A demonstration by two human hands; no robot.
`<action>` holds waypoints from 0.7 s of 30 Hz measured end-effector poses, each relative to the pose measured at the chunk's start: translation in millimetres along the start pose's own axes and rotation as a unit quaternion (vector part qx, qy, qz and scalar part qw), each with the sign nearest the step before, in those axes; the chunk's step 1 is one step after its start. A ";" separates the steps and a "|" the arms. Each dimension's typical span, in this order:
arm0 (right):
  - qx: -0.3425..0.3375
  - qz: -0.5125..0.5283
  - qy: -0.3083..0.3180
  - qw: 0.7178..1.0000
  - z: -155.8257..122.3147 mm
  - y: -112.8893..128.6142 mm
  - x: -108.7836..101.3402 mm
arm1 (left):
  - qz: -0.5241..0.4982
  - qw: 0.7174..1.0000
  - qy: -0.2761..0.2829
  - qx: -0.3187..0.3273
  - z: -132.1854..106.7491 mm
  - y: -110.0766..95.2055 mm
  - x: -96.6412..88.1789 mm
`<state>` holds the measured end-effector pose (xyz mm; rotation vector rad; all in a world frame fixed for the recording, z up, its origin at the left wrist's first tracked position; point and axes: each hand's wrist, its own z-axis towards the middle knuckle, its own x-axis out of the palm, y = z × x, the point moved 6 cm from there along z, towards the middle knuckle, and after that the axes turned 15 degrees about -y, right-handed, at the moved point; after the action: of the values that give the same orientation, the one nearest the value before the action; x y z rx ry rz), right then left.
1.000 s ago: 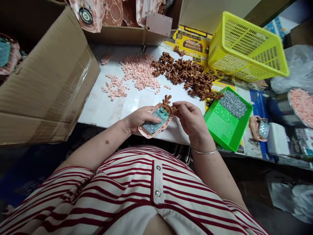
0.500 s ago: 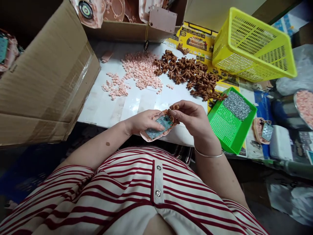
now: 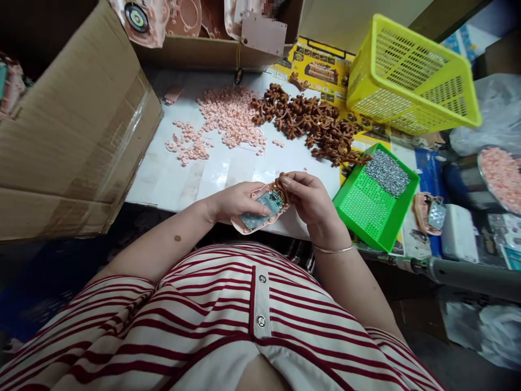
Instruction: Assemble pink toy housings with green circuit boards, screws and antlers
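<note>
My left hand is closed around a pink plastic toy shell, its thumb lying on the green circuit board inside. Yellow wires curl at the shell's upper end. There my right hand pinches a small brown antler-shaped part against the rim; the fingers hide some of it. Beyond the hands lie a pile of small pink ring-like pieces and a heap of brown antler-shaped parts.
A cardboard box stands at the left, and another holding pink shells is at the back. On the right are a yellow basket, a green tray with screws, a grey power screwdriver and another pink shell.
My right hand has brought the brown part down onto the shell's upper rim. The view has shifted slightly, and the power screwdriver shows more fully at the right.
</note>
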<state>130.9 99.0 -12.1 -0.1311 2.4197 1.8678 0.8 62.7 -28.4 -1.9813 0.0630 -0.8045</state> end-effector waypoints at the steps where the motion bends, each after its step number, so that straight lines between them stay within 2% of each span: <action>1: 0.010 0.025 -0.001 1.000 0.8 -2.7 -1.2 | -0.013 1.000 0.009 0.001 -0.4 -0.5 0.5; 5: 0.003 0.101 -0.004 0.995 -4.7 -5.5 -4.2 | -0.061 0.998 0.000 0.008 -0.3 -4.1 -0.4; 9: 0.019 0.113 0.013 0.993 -14.1 -11.9 -4.4 | -0.081 0.997 -0.013 0.009 0.3 -5.3 -0.7; 16: -0.045 0.074 -0.064 0.994 -16.1 -18.7 -11.5 | -0.050 0.999 -0.013 -0.017 2.3 -4.0 -5.3; 18: -0.053 0.078 -0.069 0.993 -17.3 -19.9 -13.6 | -0.045 0.999 -0.009 -0.016 3.0 -2.5 -2.1; 21: -0.061 0.115 -0.066 0.989 -23.0 -19.4 -18.5 | -0.063 0.997 -0.037 -0.004 -1.7 -0.8 1.8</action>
<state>151.3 72.1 -22.8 0.2668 2.3180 2.0446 1.1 61.2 -26.3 -2.0368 -0.1028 -0.8114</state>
